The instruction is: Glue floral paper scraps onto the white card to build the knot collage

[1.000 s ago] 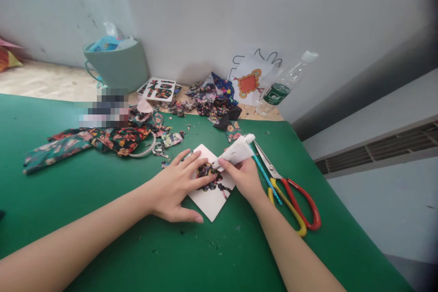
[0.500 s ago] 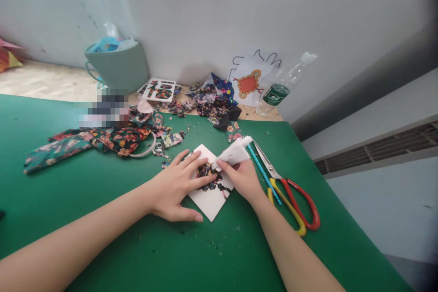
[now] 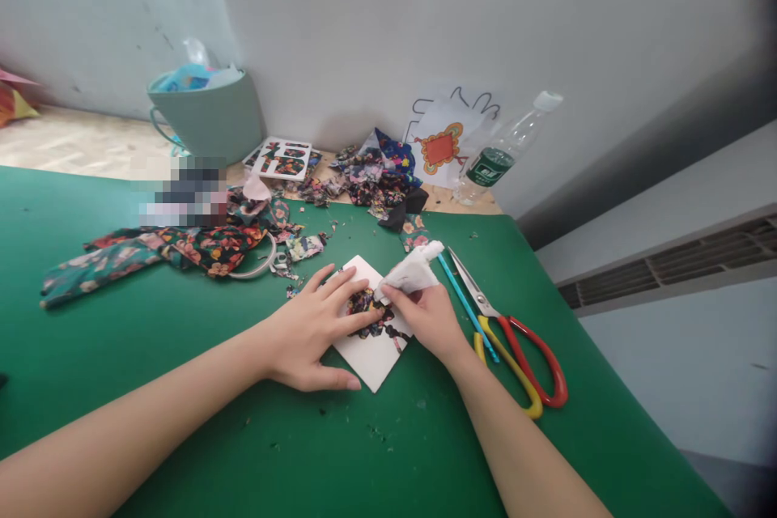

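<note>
The left hand [image 3: 303, 336] is spread flat, holding nothing between its fingers; its fingers lie across the upper left part of a white card [image 3: 371, 364], with the forefinger on the patterned pieces [image 3: 361, 303]. The card lies cornerwise on the green tabletop [image 3: 243, 453], between the two hands. At its right side, the right hand [image 3: 438, 324] pinches a soft white wad [image 3: 413, 271] between thumb and fingers, its lower end just at the patterned pieces; whether anything is wrapped inside cannot be told.

Left of the card lie floral cloth [image 3: 224, 251], a pale ring [image 3: 258, 269] and small scraps [image 3: 307, 247]. Right of the right hand are a blue stick [image 3: 464, 299] and scissors [image 3: 484, 304], their blades part open.

The likeliest trouble, as I judge it, is the wad dragging a patterned piece askew or lifting its edge, if the pieces are only loosely fixed and the forefinger presses too lightly. A sideways push could also turn the card, since the left hand bears on one side only. Moving the right hand outward risks knocking the stick or the scissors.
</note>
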Demonstrator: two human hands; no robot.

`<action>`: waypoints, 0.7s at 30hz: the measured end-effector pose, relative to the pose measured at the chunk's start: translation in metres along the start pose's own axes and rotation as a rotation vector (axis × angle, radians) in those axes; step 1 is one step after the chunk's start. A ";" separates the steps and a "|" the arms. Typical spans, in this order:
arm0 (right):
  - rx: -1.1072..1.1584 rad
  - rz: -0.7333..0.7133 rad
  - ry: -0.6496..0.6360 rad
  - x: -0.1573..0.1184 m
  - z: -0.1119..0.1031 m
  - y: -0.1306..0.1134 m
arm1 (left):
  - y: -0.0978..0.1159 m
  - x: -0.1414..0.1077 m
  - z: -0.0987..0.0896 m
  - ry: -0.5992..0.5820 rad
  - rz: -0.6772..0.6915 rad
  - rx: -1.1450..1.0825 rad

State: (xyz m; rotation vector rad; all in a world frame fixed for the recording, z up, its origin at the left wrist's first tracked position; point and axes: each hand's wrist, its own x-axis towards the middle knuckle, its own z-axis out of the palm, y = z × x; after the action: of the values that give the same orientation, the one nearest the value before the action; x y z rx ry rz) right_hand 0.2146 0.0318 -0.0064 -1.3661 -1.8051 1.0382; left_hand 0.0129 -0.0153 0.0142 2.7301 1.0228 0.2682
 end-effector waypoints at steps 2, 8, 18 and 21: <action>0.044 -0.002 0.011 0.001 0.000 0.001 | -0.001 0.000 0.001 -0.005 0.004 0.003; 0.143 -0.019 0.019 0.002 -0.002 0.002 | -0.001 0.000 0.000 -0.016 0.006 -0.003; 0.042 -0.018 0.016 -0.001 -0.001 0.000 | -0.001 0.000 0.001 -0.004 0.002 -0.014; 0.044 -0.038 0.016 -0.001 -0.001 -0.002 | -0.001 0.000 0.001 0.017 0.002 -0.036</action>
State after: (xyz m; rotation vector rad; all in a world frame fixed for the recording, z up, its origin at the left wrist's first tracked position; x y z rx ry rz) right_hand 0.2147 0.0305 -0.0044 -1.3054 -1.7799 1.0377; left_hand 0.0124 -0.0145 0.0125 2.7013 1.0092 0.3074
